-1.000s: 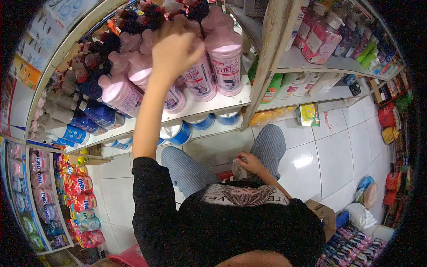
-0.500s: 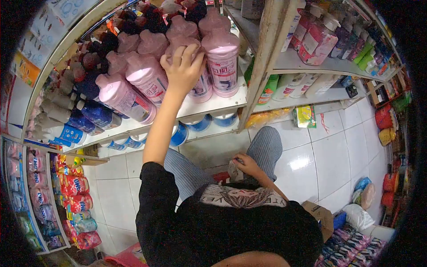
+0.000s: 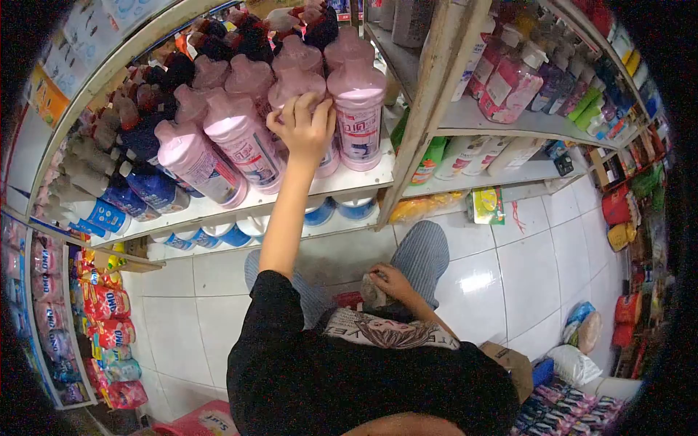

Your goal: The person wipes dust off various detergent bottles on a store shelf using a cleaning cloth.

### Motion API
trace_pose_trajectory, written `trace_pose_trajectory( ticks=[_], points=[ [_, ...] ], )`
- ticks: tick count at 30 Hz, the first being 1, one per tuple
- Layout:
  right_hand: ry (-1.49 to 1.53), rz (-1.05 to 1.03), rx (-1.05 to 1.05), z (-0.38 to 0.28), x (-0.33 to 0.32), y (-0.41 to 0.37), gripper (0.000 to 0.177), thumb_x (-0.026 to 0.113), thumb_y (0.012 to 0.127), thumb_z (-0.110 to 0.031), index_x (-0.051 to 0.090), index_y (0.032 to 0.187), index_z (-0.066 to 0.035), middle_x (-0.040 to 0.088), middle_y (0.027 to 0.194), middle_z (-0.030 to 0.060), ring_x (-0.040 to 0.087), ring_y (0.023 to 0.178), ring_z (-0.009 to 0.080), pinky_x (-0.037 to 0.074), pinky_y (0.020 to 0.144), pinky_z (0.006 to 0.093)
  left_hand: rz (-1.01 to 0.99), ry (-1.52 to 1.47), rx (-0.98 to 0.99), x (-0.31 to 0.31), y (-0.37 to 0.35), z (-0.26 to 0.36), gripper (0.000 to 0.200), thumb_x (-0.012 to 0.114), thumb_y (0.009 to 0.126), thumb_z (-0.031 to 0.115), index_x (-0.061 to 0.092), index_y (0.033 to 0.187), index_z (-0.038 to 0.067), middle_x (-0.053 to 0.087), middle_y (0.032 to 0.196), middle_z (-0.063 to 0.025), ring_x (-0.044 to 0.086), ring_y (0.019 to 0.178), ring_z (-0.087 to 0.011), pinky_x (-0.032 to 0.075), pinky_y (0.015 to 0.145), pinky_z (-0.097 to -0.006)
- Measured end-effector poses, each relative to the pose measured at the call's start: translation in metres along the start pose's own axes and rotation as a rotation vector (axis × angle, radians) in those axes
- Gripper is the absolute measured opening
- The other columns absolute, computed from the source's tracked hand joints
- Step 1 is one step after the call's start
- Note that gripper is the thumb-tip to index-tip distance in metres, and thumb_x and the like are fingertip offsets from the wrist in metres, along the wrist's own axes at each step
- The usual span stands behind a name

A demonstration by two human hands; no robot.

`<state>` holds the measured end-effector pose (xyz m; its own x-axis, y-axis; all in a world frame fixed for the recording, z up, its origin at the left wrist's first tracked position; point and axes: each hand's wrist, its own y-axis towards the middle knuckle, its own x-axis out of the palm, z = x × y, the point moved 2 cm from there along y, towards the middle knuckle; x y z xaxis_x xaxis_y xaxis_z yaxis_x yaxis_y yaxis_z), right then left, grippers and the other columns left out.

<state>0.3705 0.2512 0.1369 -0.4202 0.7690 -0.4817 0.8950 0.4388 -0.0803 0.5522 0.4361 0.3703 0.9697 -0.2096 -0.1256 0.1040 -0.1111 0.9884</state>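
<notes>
My left hand reaches up to the shelf, its bent fingers gripping the upper part of a pink bottle in the front row. Close on its right stands another pink bottle with a printed label. More pink bottles stand to the left of my wrist. Low in front of my shirt, my right hand has its fingers closed on a crumpled greyish cloth, partly hidden by the hand and shirt.
Blue bottles stand left of the pink ones, and white-and-blue tubs sit on the shelf below. A wooden post divides the shelves. Pump bottles stand at right. Red packets hang at left.
The view has shifted slightly. My left hand has moved a little down on the front of the pink bottle. More of the greyish cloth shows by my right hand.
</notes>
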Motion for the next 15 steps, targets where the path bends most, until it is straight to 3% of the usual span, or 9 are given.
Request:
trace_pose_trajectory(
  ticks=[5,15],
  points=[
    [-0.065,0.025,-0.02,0.006,0.002,-0.001,0.024,0.045,0.074,-0.021,0.048,0.082,0.002,0.048,0.077,0.015,0.048,0.075,0.0272,0.037,0.065,0.0308,0.03,-0.007,-0.083,-0.001,0.005,0.001,0.011,0.058,0.056,0.02,0.052,0.063,0.014,0.047,0.077,0.0023,0.041,0.079,-0.0144,0.023,0.068,-0.0362],
    [-0.044,0.048,-0.085,0.009,0.006,-0.002,0.021,0.046,0.073,-0.019,0.049,0.081,0.001,0.049,0.078,0.0134,0.048,0.074,0.0254,0.037,0.066,0.03,0.093,0.107,0.006,-0.004,-0.016,0.001,0.01,0.055,0.056,0.022,0.051,0.063,0.016,0.043,0.077,0.0024,0.04,0.082,-0.013,0.021,0.076,-0.0413]
  ],
)
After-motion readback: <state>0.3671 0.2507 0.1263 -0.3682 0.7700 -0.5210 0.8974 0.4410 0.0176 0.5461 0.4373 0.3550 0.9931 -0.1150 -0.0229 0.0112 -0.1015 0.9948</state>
